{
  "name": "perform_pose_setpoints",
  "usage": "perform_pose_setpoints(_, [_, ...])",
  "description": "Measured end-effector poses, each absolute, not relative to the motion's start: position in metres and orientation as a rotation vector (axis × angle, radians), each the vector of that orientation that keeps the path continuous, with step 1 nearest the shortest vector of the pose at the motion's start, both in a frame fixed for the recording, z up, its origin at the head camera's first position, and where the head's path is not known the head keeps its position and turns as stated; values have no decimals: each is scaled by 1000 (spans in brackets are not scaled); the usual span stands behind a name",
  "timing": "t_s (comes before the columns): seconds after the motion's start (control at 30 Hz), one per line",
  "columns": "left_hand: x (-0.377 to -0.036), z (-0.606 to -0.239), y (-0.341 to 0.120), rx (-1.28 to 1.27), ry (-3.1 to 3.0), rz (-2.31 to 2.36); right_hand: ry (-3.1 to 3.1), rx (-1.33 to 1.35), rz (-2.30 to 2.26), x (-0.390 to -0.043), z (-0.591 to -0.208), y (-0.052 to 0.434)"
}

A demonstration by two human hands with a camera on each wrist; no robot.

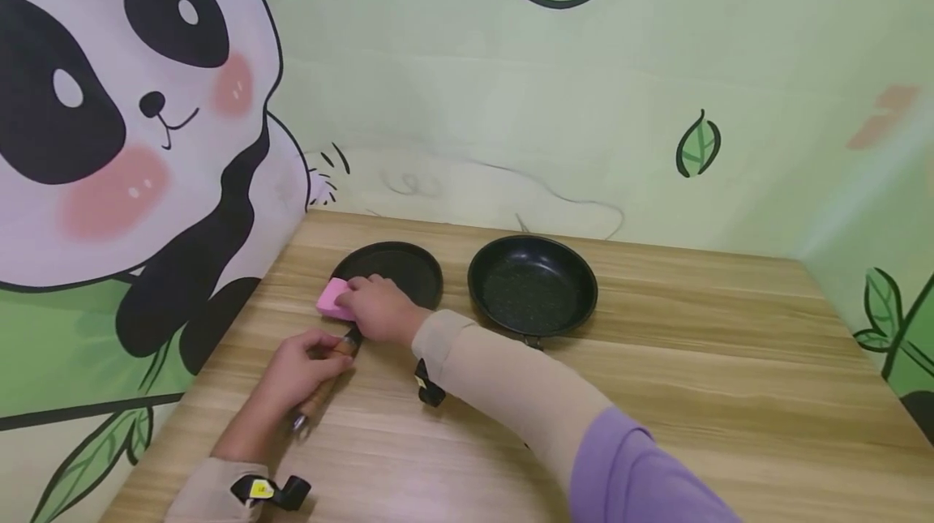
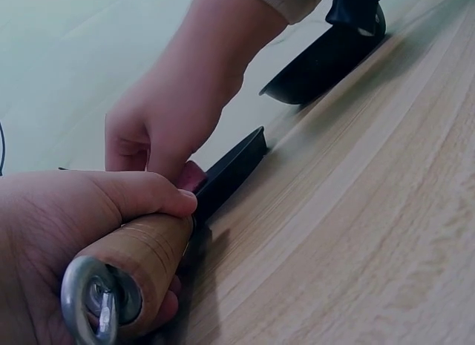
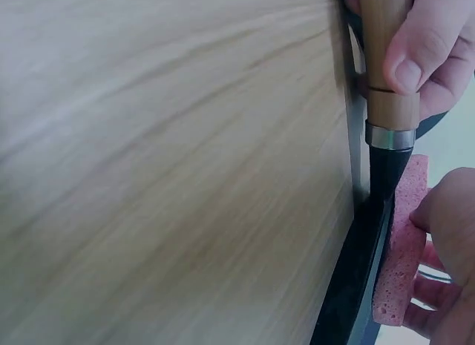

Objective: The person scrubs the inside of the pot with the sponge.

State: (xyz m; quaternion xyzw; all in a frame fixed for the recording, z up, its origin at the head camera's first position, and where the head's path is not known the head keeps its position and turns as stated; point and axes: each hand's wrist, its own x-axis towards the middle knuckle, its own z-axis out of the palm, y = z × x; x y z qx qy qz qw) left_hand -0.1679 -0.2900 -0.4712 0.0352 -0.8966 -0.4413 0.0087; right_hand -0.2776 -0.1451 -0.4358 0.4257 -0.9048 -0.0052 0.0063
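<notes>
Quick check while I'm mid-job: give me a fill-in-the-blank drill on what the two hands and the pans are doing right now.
1. The left hand grips the flat pan's ____ handle.
2. The right hand holds a ____ sponge at the flat pan's rim.
3. The deeper frying pan sits to the ____ of the flat pan on the table.

Missing words: wooden; pink; right

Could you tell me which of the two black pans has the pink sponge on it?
The flat pan on the left, whose wooden handle the left hand grips; the right hand holds the pink sponge there. The deeper pan lies untouched.
</notes>
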Motion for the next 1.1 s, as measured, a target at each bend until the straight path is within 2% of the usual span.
perform_pose_setpoints(0.73, [-168, -471, -288, 191, -2838, -1385, -2818, 1389, -53, -262, -430, -120])
perform_pose_setpoints(1.1, [-168, -470, -287, 194, -2833, -1417, -2847, 1362, 18, -269, -429, -115])
